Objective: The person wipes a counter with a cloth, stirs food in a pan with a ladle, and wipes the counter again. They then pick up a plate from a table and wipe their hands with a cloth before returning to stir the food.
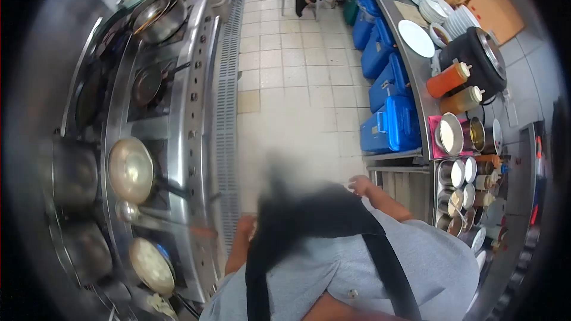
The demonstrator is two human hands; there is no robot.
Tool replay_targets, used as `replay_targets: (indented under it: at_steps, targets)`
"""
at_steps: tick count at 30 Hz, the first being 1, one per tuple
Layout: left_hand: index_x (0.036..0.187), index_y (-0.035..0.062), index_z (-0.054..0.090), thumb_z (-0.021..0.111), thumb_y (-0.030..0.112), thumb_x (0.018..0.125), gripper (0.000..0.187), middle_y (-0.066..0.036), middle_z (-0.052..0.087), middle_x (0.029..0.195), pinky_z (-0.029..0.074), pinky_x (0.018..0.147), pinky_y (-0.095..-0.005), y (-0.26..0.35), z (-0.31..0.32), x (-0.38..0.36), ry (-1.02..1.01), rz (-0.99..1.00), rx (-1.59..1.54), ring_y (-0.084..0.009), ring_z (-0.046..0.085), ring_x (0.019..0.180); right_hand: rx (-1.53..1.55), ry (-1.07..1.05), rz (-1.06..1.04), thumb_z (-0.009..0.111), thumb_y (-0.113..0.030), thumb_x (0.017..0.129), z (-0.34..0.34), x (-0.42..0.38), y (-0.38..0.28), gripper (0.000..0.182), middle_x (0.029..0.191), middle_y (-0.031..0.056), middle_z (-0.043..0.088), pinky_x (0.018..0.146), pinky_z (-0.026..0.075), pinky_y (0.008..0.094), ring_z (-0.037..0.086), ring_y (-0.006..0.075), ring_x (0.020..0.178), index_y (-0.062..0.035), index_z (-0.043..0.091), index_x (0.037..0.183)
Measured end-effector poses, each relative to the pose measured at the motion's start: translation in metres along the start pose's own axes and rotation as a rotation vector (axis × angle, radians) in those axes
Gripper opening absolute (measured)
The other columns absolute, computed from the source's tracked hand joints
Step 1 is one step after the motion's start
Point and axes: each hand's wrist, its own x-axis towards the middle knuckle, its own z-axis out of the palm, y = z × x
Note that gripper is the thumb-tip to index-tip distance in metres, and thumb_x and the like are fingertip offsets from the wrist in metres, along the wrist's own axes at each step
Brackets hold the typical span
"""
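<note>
Both hands were held low at the apron, nothing gripped.

The left hand (245, 224) was seen just beside a ladle (128, 210) handle at the stove (190, 142); the right hand (360, 185) was raised near the worktop (416, 92) edge. Whether either grip was open could not be told.

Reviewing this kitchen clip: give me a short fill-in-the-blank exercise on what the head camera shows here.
1. The stacked storage bins under the right-hand counter are ____ in colour.
2. The squeeze bottle beside the black cooker pot holds an ____ sauce.
3. The person's left hand is nearest the stove, and it holds ____.
4. The right hand hangs over the ____ floor.

Missing words: blue; orange; nothing; tiled
</note>
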Motion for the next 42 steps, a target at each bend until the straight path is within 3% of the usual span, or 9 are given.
replay_targets:
  at_steps: [9,21,24,27,30,32,37,38,42]
  targets:
    - [0.12,0.0158,0.061,0.056,0.014,0.087,0.033,-0.013,0.058,0.126,0.046,0.096,-0.0483,-0.026,-0.117,0.154,0.17,-0.02,-0.391,-0.0339,0.055,0.116,-0.903,0.051,-0.034,0.069,-0.03,0.077,-0.09,0.015,-0.02,0.046,0.138,0.0151,0.05,0.096,0.048,0.0419,0.054,0.0321,0.121,-0.0154,0.064,0.12]
    - [0.112,0.0131,0.067,0.055,0.028,0.089,0.03,-0.018,0.061,0.121,0.044,0.097,-0.0472,-0.024,-0.206,0.26,0.034,-0.07,-0.349,-0.0375,0.056,0.113,0.566,0.404,0.308,0.056,-0.006,0.088,-0.049,0.019,-0.098,0.043,0.101,0.0172,0.067,0.069,0.056,0.0491,0.069,0.0309,0.088,-0.0083,0.055,0.13]
    - [0.113,0.0113,0.066,0.057,0.035,0.088,0.036,-0.018,0.059,0.123,0.044,0.097,-0.046,-0.009,-0.225,0.257,-0.02,-0.066,-0.304,-0.0372,0.055,0.114,0.429,0.252,0.187,0.07,-0.021,0.078,-0.03,0.036,-0.038,0.042,0.119,0.0128,0.064,0.084,0.053,0.0397,0.062,0.0268,0.106,-0.0119,0.064,0.119]
    - [0.124,0.0091,0.059,0.066,0.026,0.088,0.04,-0.004,0.067,0.097,0.043,0.048,-0.0333,-0.016,-0.236,0.283,-0.078,0.007,-0.33,-0.0162,0.056,0.06,-0.76,-0.004,0.043,0.073,-0.024,0.071,-0.04,0.038,-0.03,0.043,0.128,0.0109,0.058,0.096,0.047,0.0383,0.053,0.027,0.12,-0.0141,0.066,0.112]
    - [0.123,0.0051,0.059,0.066,0.024,0.089,0.039,-0.006,0.066,0.1,0.047,0.056,-0.0335,-0.003,-0.251,0.282,-0.084,-0.051,-0.321,-0.0176,0.061,0.074,0.448,0.181,0.393,0.076,-0.025,0.068,-0.037,0.046,-0.007,0.047,0.118,0.0115,0.061,0.093,0.048,0.0382,0.056,0.0273,0.114,-0.0138,0.066,0.112]
    - [0.112,0.0096,0.066,0.055,0.036,0.089,0.037,-0.02,0.065,0.11,0.048,0.091,-0.0443,0.02,-0.27,0.294,-0.067,-0.075,-0.319,-0.0347,0.061,0.104,0.395,0.194,0.338,0.064,-0.022,0.081,-0.05,0.059,-0.019,0.036,0.113,0.0096,0.061,0.077,0.053,0.0412,0.062,0.026,0.097,-0.0127,0.062,0.116]
    - [0.107,0.0043,0.067,0.057,0.031,0.087,0.034,-0.019,0.068,0.106,0.05,0.084,-0.043,0.068,-0.306,0.3,0.162,-0.029,-0.429,-0.034,0.065,0.095,-0.234,-0.093,0.299,0.058,-0.016,0.09,-0.148,0.118,-0.049,0.031,0.112,0.0102,0.062,0.065,0.058,0.0502,0.068,0.0266,0.081,-0.01,0.06,0.12]
    - [0.107,0.0037,0.067,0.058,0.028,0.087,0.032,-0.018,0.068,0.102,0.051,0.081,-0.0415,0.079,-0.315,0.297,0.213,0.127,-0.173,-0.0316,0.066,0.091,0.363,0.101,0.534,0.065,-0.02,0.085,-0.183,0.102,-0.097,0.034,0.119,0.0122,0.061,0.077,0.057,0.0502,0.065,0.0293,0.098,-0.011,0.063,0.118]
    - [0.111,0.0045,0.065,0.06,0.019,0.087,0.028,-0.013,0.067,0.088,0.053,0.067,-0.0363,0.186,-0.354,0.279,0.133,-0.162,-0.294,-0.0243,0.065,0.077,-0.982,0.1,-0.05,0.067,-0.028,0.078,-0.296,0.175,-0.101,0.04,0.128,0.015,0.059,0.102,0.045,0.0417,0.048,0.0311,0.126,-0.0114,0.067,0.114]
